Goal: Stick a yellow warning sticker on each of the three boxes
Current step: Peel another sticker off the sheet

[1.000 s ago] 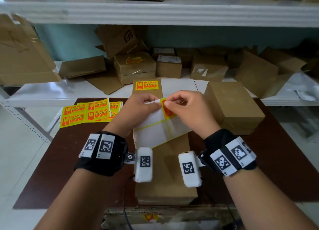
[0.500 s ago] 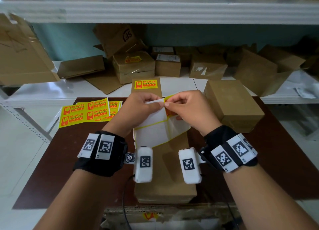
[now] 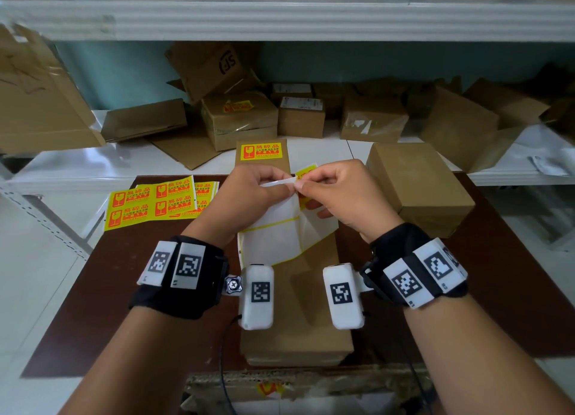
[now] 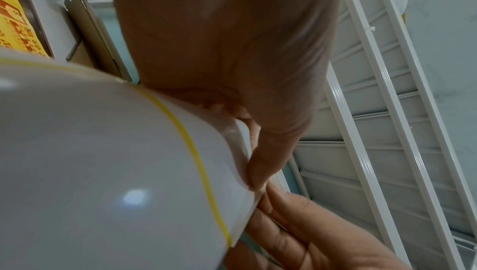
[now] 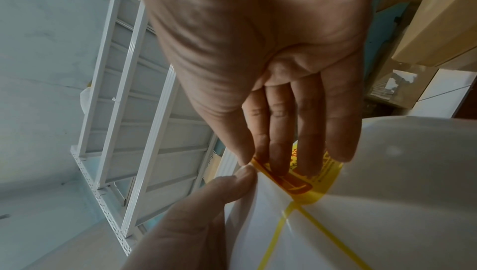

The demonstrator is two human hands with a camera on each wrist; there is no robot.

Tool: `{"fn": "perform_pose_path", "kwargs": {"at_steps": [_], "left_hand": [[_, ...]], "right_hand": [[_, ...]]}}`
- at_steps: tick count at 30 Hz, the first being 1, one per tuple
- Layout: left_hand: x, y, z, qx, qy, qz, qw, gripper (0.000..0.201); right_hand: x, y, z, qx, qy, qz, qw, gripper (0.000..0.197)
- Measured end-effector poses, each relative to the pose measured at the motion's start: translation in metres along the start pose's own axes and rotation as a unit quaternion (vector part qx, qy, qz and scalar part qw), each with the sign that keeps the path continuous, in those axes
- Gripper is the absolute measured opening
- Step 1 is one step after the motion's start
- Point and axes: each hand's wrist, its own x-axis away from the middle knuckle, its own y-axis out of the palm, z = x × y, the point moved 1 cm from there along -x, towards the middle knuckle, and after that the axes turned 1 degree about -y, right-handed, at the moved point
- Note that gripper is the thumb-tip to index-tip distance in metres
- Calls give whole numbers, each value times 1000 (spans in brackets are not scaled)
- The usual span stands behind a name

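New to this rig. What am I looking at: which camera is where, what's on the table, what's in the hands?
No robot: a person wearing cameras. The wide picture is from the head; the two close-ups look along each wrist at the fingers. On the brown table lie a sheet of yellow warning stickers and three cardboard boxes: a long box under the hands, a far box already stickered, and a bare box at right. The left hand pinches the white backing sheet; the right hand pinches a yellow sticker, partly lifted off it.
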Motion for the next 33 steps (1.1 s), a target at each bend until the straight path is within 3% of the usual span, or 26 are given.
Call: {"fn": "perform_pose_path", "kwargs": {"at_steps": [16,19,25,33], "left_hand": [[4,-1,5,15,-20,-14,1000,6],[6,1,6,49,-18,-33,998,14],[5,-2,4,8,-18,-14,1000,4],[4,-5,3,-4,-25,0,1000,7]], "right_hand": [[0,1,-2,-1,15,1,1000,10],[0,1,-2,9,9,6,1000,10],[1,2,-2,3,16,1,1000,12],[0,1,-2,-7,30,-2,1000,14]]}}
